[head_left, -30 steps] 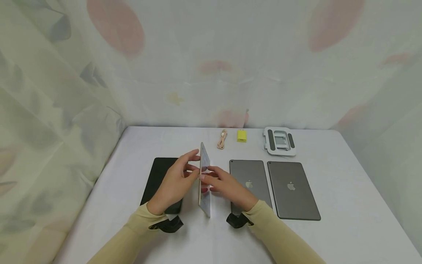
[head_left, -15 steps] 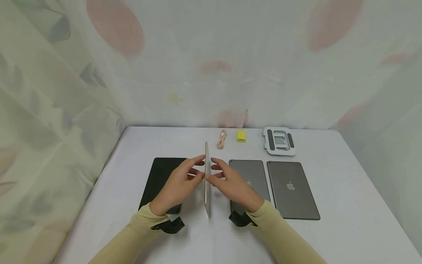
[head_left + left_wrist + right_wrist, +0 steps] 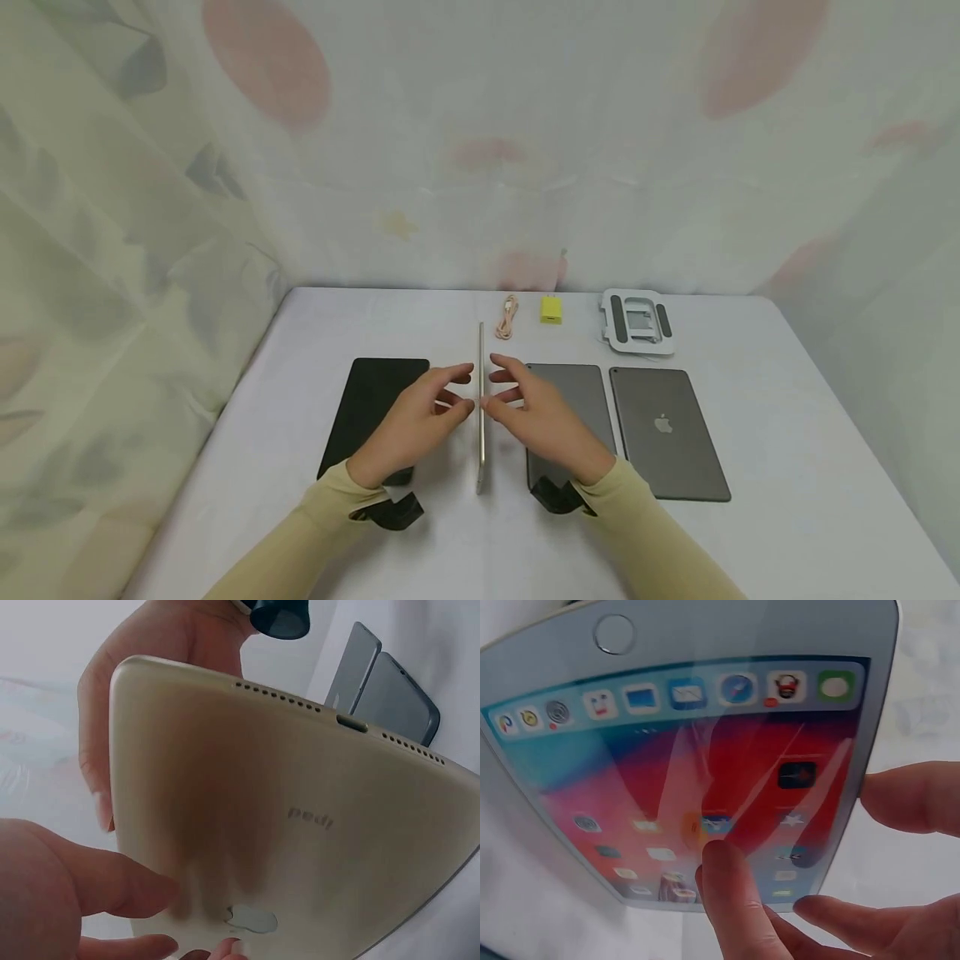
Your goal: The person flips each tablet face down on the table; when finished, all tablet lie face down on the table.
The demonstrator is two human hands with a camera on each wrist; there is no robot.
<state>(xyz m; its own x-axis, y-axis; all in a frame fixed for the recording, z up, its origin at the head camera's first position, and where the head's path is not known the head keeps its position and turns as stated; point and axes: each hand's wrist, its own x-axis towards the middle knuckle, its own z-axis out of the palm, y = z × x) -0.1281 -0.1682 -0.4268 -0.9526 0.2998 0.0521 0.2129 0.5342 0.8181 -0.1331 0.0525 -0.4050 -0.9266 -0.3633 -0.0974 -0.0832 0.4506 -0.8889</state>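
Observation:
A gold-backed tablet (image 3: 482, 450) stands upright on edge between the two hands, seen almost edge-on in the head view. Its back, lettered iPad, fills much of the left wrist view, and its lit screen with app icons (image 3: 735, 765) faces the right hand. My left hand (image 3: 416, 421) is on the back side, thumb and curved fingers right at the back (image 3: 315, 847). On the screen side, my right hand (image 3: 551, 421) has its thumb at the tablet's upper edge and its other fingers against the screen. Each wrist wears a black camera mount.
A black tablet-like slab (image 3: 378, 396) lies left, partly under the left hand. Two grey tablets, the nearer (image 3: 573, 383) partly covered by the right hand, the other (image 3: 663, 437) beyond it, lie right. A coiled cable (image 3: 506, 318), yellow charger plug (image 3: 551, 310) and white folding stand (image 3: 637, 321) sit behind.
The tablet has turned from slightly tilted, with its screen showing, to edge-on, and shifted a little right. Both hands have moved right with it; the right thumb has drawn back to the edge.

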